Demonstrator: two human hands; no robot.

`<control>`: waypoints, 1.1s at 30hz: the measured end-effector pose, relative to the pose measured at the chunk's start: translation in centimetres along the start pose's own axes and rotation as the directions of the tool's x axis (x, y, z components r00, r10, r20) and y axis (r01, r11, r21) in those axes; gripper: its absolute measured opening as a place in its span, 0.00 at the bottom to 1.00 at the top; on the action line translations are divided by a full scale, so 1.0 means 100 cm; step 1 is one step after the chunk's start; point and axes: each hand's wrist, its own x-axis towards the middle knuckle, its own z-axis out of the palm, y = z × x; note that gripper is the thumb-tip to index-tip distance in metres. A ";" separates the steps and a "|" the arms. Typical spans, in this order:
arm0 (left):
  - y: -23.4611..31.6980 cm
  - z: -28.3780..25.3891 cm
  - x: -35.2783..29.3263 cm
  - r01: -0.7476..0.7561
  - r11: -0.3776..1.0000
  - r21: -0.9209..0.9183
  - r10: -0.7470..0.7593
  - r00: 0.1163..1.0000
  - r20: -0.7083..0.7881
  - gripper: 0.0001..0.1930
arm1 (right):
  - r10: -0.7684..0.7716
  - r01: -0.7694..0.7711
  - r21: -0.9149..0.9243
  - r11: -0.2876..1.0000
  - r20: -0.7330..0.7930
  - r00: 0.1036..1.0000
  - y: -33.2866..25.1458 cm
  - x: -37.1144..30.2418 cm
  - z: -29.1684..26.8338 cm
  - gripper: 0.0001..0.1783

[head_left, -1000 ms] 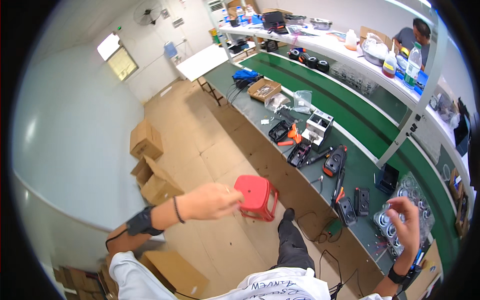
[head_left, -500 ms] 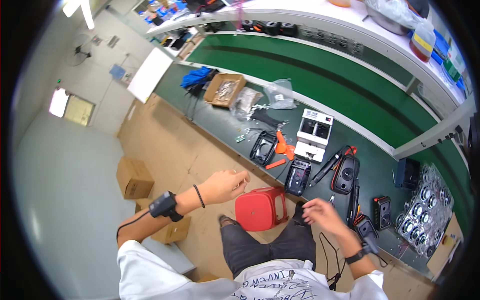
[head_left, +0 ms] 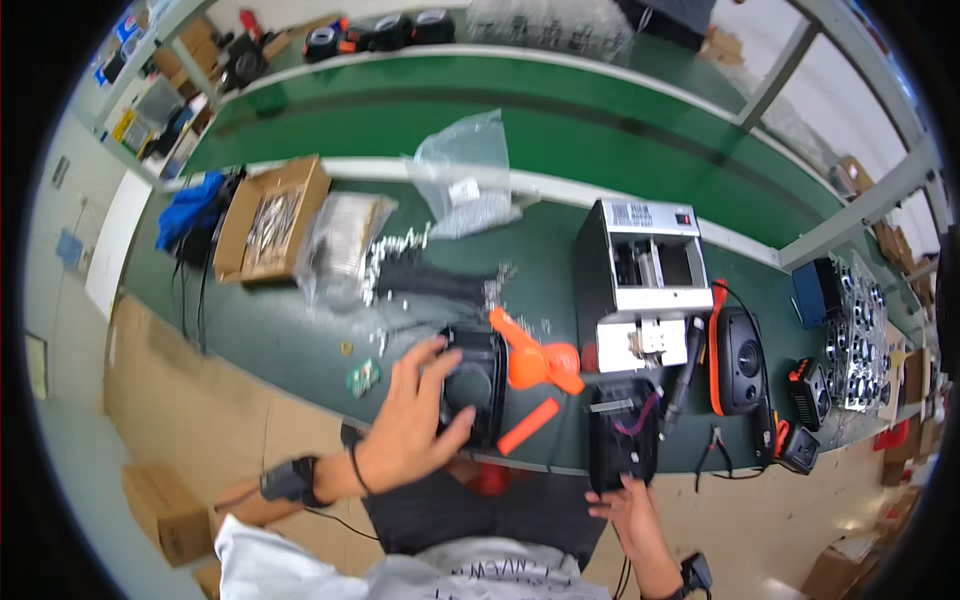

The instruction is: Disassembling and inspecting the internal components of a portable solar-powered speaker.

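Observation:
My left hand (head_left: 412, 418) has its fingers spread over the left side of a black plastic speaker housing (head_left: 478, 385) with a round opening. It does not appear to be gripped. My right hand (head_left: 632, 515) is at the near edge of a second black housing (head_left: 622, 430), which has purple wires inside. Its fingertips touch or nearly touch that edge, and the fingers are apart. Between the housings lie an orange plastic part (head_left: 540, 364) with a rounded middle and an orange strip (head_left: 528, 426).
A black-and-silver boxed machine (head_left: 650, 250) stands behind the right housing. To its right are a dark pen-shaped tool (head_left: 683, 375), an orange-edged speaker (head_left: 738, 360) and pliers (head_left: 714, 455). Leftward lie a cardboard box (head_left: 262, 225) of metal parts, plastic bags (head_left: 350, 235) and black cables (head_left: 435, 283).
The view has come closer to the bench. Both hands have moved from the air in front of the bench to the two black housings, left hand to the left one, right to the right.

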 end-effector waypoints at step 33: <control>-0.049 -0.004 0.011 0.282 -0.187 -0.941 0.070 0.959 0.273 0.24 | -0.809 0.589 0.568 0.575 0.285 0.514 0.000 -0.020 0.059 0.53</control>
